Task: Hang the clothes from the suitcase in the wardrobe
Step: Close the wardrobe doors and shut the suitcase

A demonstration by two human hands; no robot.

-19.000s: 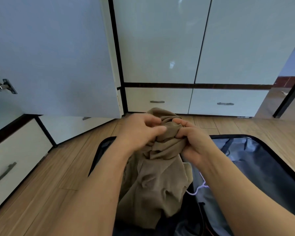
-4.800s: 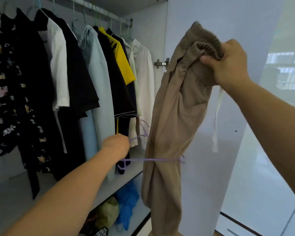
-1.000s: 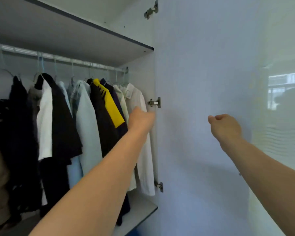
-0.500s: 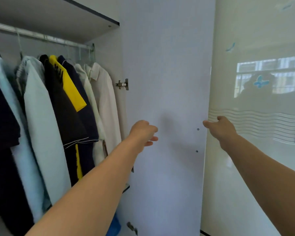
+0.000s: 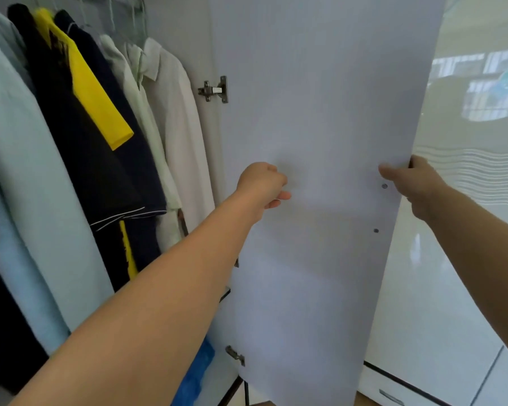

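The wardrobe stands open on the left, with several hung garments: a pale mint shirt [image 5: 27,159], a black and yellow top [image 5: 82,112] and white shirts [image 5: 170,118]. Its open door [image 5: 311,142] fills the middle, inner side facing me. My right hand [image 5: 414,183] grips the door's free edge, thumb on the inner face, fingers hidden behind. My left hand [image 5: 261,186] hovers in front of the door's inner face with loosely curled fingers, holding nothing. The suitcase and the beige trousers are out of view.
A metal hinge [image 5: 214,89] joins the door to the wardrobe side; a second hinge [image 5: 235,355] sits lower. A glossy white closed door [image 5: 467,230] is on the right, with drawers [image 5: 393,394] below. Something blue [image 5: 197,373] lies on the wardrobe floor.
My view swung right and down. My right hand reached the door's free edge and took hold of it. My left hand drew away from the clothes toward the door.
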